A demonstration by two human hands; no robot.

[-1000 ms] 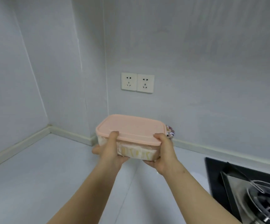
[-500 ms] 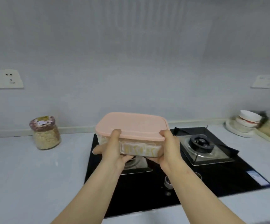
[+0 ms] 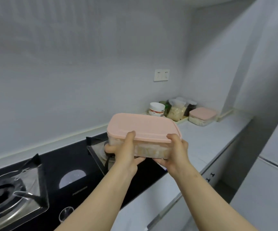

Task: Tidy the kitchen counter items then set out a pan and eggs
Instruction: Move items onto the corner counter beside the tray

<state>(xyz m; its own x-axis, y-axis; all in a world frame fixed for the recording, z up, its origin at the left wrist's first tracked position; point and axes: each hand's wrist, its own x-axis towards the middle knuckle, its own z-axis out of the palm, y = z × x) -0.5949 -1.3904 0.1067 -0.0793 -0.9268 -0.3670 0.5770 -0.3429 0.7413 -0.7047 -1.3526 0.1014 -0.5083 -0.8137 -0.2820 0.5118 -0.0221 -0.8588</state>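
I hold a clear food container with a pink lid (image 3: 141,126) in the air above the right end of the black gas hob (image 3: 71,165). My left hand (image 3: 126,152) grips its near left side, thumb on the lid. My right hand (image 3: 176,150) grips its near right corner the same way. Pale food shows through the container's clear wall. No pan or eggs are in view.
At the far right corner of the white counter (image 3: 206,140) stand a second pink-lidded container (image 3: 201,115), stacked bowls (image 3: 156,109), and several bags and jars of dry food (image 3: 178,109). A burner (image 3: 3,195) sits at lower left. A tall white appliance (image 3: 271,147) stands on the right.
My view has swung right along the counter, from the left corner past the hob to the right corner. Both hands have kept hold of the container and carried it rightward.
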